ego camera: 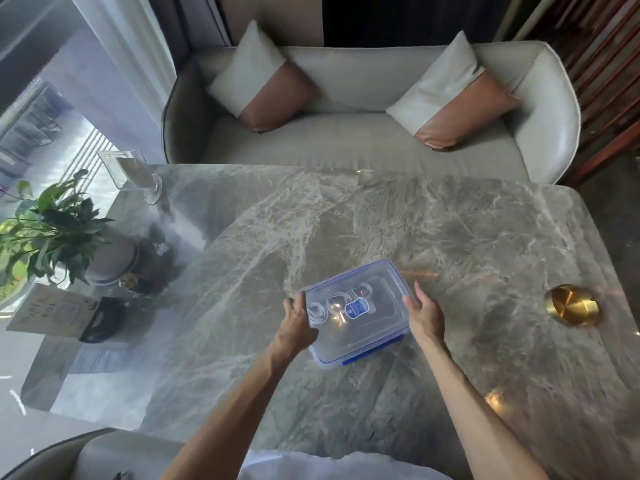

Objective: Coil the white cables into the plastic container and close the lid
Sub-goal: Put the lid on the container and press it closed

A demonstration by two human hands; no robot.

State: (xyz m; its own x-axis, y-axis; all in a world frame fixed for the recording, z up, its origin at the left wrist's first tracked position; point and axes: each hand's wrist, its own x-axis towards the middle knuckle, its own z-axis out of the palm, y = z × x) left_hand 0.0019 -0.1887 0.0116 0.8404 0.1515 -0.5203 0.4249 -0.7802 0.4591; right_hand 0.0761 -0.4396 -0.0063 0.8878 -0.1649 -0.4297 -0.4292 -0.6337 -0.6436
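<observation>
Shutting the lid [379, 289] over the white cables [321, 309], the left hand [294, 323] grips the box [363, 353], the right hand [424, 315] touches it with straight fingers, and the clips [377, 348] probably need pressing next.

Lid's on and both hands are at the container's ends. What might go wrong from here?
The white cables lie at the end the left hand grips; a loop may get pinched under the lid.
The near blue latch may not be clipped, so the lid could lift.
The glossy table may let the plastic container slide.
</observation>
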